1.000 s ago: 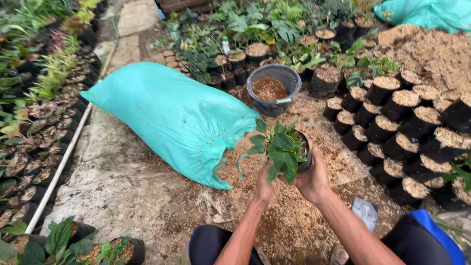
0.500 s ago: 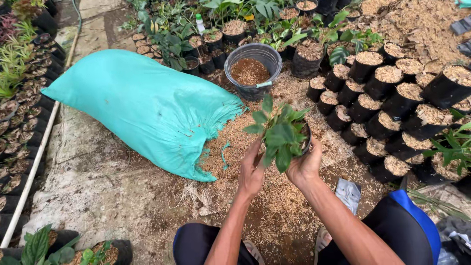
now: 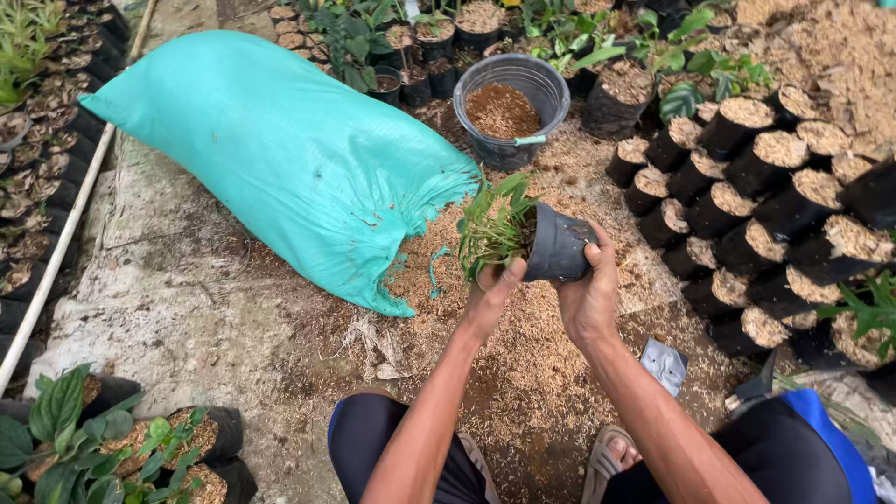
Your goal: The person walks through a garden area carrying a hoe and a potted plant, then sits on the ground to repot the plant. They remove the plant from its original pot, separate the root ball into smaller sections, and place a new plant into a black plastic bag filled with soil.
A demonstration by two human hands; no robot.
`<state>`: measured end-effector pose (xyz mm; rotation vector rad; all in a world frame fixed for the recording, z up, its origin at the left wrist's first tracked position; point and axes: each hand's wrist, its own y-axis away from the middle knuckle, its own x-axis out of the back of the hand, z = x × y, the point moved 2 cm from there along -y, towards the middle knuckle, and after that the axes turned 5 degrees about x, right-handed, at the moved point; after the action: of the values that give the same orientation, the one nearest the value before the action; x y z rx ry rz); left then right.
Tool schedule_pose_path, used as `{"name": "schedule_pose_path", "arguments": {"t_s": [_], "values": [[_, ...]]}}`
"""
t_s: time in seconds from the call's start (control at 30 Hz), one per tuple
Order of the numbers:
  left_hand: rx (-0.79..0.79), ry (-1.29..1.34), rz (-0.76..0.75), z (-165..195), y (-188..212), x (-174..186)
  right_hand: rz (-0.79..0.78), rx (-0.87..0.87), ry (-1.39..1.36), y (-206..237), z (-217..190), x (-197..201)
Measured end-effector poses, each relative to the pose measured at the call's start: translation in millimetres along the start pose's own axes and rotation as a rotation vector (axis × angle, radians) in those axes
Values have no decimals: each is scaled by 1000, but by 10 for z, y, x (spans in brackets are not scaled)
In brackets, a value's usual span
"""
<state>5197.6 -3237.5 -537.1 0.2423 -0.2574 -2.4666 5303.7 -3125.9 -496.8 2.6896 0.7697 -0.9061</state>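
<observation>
Knees and a sandalled foot (image 3: 616, 457) sit closest to you, with both forearms reaching forward from them over the sawdust-strewn ground (image 3: 523, 373). Your right hand (image 3: 588, 294) wraps the black nursery pot (image 3: 558, 247) from below and behind, thumb over the upper wall and fingers curled around the underside, so it carries the weight. Your left hand (image 3: 490, 294) is at the pot's mouth, fingers closed against the rim and the base of the green plant (image 3: 495, 224), steadying the stems where they leave the pot. The pot lies tipped on its side between your two hands: its long axis runs left to right, mouth and foliage pointing left past your left fingers, closed bottom pointing right into your right palm. Your right hand is the nearer one to the pot's body; your left is nearer the plant.

Just left of your left fingers lies the big teal sack (image 3: 280, 159), its torn end spilling sawdust. Beyond your fingertips stands a grey bucket (image 3: 509, 98) partly filled with brown mix. To the right of your right hand, rows of filled black bags (image 3: 747, 205) stand upright.
</observation>
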Motion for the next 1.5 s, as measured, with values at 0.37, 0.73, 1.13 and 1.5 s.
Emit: {"name": "schedule_pose_path", "arguments": {"t_s": [0.37,0.73,1.13,1.5], "values": [[119,817,99,-687,-696,302,-351,178,926,-26,134,-200],[367,916,281,-1547,-1022,314,-205,142,977,-254,856,287],[458,830,444,-2028,-1292,238,-13,-20,991,-359,1188,674],[495,829,435,-2047,-1388,12,82,97,1023,-370,1203,962]]}}
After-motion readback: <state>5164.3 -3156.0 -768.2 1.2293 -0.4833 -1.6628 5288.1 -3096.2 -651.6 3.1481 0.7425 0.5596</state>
